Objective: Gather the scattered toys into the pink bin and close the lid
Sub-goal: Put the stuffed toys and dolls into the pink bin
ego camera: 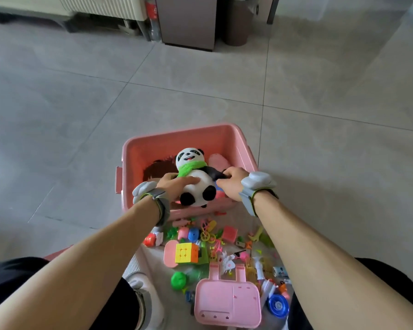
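Left side: a dark brown, hair-like soft toy (156, 171) lies inside the pink rectangular plastic bin (188, 135), against its 9 o'clock wall. The left hand (177, 184) rests on the white belly of the black-and-white plush panda with a green scarf (196, 177), fingers laid across it and partly curled round its side; a grey band sits on that wrist.

Centre: the panda is held over the near half of the bin, head toward 12 o'clock, feet toward 6 o'clock, projecting above the near rim. Whether its weight already rests on the contents cannot be told.

Right side: the right hand (231, 182) pinches the panda's black arm at 3 o'clock of the body. A pale pink soft item (217, 160) lies in the bin at 1 o'clock of the panda.

Progress assessment: early stage. Few toys are in the bin. At 6 o'clock of the bin, on the grey tiled floor (81, 115), remain a multicoloured puzzle cube (186, 253), a green ball (178, 279), a blue round disc toy (278, 305), a flat pink plastic case (227, 303) and many small plastic pieces. A pink edge at 7 o'clock may be the lid; this is uncertain. Lid closure is not yet done
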{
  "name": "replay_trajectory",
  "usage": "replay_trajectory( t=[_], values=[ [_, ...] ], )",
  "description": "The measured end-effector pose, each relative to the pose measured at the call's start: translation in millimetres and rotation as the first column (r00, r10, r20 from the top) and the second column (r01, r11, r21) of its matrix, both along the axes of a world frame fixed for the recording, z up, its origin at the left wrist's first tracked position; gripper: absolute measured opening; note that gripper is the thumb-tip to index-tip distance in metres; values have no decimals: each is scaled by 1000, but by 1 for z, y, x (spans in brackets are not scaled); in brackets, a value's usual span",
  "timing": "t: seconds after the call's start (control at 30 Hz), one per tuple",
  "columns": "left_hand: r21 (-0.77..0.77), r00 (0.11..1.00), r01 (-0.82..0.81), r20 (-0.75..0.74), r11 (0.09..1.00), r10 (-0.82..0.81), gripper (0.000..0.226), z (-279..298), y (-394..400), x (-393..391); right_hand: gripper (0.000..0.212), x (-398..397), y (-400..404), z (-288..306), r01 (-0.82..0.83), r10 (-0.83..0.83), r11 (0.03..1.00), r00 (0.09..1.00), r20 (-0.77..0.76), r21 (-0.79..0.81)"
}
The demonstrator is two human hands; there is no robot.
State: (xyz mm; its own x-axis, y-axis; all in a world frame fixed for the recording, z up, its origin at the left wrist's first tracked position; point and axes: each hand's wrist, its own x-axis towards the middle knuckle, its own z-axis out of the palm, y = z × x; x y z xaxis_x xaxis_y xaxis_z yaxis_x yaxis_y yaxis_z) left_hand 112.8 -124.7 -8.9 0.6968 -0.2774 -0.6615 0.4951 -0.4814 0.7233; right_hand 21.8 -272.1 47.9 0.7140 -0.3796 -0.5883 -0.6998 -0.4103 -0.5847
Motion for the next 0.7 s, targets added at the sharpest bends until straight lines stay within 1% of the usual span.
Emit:
replay_trajectory(
  t=[0.03, 0.07, 0.1, 0.17, 0.23, 0.33, 0.4, 0.47, 0.53, 0.57, 0.67, 0.7],
  values=[
    [-26, 998, -51, -39, 998, 50, 49, -4, -3, 6, 10, 3, -3, 0, -9, 9, 1000, 999, -32, 2],
    [-49, 992, -102, -82, 994, 97, 47, -9, -7, 13, 9, 7, -8, -3, -2, 1, 1000, 999, -53, -12],
    [-69, 985, -139, -117, 988, 130, 48, -13, -13, 19, 13, 14, -16, -9, 8, -10, 999, 998, -66, -31],
    [-89, 975, -180, -149, 980, 166, 52, -22, -26, 27, 26, 24, -28, -14, 2, -3, 1000, 997, -71, -8],
    [-84, 971, -185, -168, 979, 169, 52, -34, -41, 34, 35, 34, -38, -21, -3, 3, 1000, 996, -91, 7],
    [-47, 979, -166, -125, 985, 159, 43, -56, -60, 40, 34, 37, -47, -32, -24, 20, 997, 997, -71, -68],
    [-12, 985, -158, -67, 987, 157, 46, -68, -69, 43, 34, 38, -51, -40, -20, 14, 996, 998, -64, -85],
    [35, 992, -125, -23, 991, 126, 62, -80, -74, 45, 35, 43, -56, -48, -20, 13, 997, 996, -86, -74],
    [70, 996, -81, -28, 994, 83, 86, -93, -78, 45, 35, 50, -61, -57, -27, 22, 999, 993, -114, -43],
    [102, 997, -63, -37, 993, 67, 94, -105, -81, 47, 35, 53, -63, -61, -34, 30, 999, 992, -120, -32],
    [188, 998, 14, -61, 982, -2, 113, -113, -91, 47, 34, 56, -66, -72, -50, 46, 998, 988, -148, -26],
    [222, 998, 34, -55, 974, -23, 115, -112, -94, 47, 33, 56, -66, -75, -48, 42, 998, 988, -151, -39]
  ],
)
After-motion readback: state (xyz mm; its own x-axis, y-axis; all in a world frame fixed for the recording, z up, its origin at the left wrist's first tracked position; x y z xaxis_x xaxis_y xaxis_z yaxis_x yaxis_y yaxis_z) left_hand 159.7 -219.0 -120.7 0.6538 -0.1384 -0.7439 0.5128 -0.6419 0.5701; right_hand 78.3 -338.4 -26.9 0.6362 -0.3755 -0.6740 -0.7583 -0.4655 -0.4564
